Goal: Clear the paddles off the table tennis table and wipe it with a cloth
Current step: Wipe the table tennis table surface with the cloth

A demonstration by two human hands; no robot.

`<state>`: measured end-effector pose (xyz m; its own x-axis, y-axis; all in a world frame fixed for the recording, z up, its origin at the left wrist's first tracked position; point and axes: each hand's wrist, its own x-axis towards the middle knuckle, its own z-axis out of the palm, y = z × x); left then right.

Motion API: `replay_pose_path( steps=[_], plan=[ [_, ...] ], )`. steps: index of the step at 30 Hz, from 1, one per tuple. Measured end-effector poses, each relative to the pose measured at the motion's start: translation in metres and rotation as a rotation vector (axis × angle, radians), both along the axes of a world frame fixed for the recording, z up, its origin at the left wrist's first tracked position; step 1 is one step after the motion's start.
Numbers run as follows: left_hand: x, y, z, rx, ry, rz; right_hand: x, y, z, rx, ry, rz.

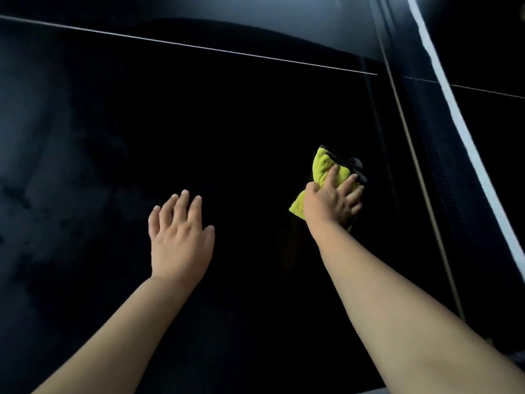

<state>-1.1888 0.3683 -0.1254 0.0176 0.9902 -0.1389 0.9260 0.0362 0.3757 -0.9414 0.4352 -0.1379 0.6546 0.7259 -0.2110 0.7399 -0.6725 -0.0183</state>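
Note:
The dark table tennis table (227, 123) fills the view, with a thin white centre line (199, 48) running across its far part. My right hand (331, 203) presses a bunched yellow-green cloth (324, 167) with a black edge onto the table, close to the net; the fingers lie spread over the cloth. My left hand (179, 234) rests flat on the bare surface, fingers straight, well to the left of the cloth. No paddle is in view.
The net (454, 155) with its white top band runs diagonally down the right side. Beyond it lies the other half of the table (488, 123). Faint smears show on the left part of the surface (42, 166).

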Motion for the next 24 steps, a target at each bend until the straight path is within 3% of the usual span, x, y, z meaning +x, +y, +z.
replay_pose_path(
  steps=[7,14,19,24],
  plan=[
    [-0.125,-0.021,-0.002,-0.005,0.041,0.146,-0.166,0.024,-0.006,0.023,0.036,0.21],
    [-0.19,-0.051,-0.005,-0.048,0.075,0.236,-0.295,0.02,-0.004,-0.009,0.105,0.544],
    [-0.189,-0.064,0.004,-0.075,0.091,0.261,-0.314,-0.023,-0.002,-0.071,0.132,0.786],
    [-0.15,-0.072,0.014,-0.079,0.104,0.236,-0.272,-0.07,0.001,-0.083,0.143,1.009]
  ],
)
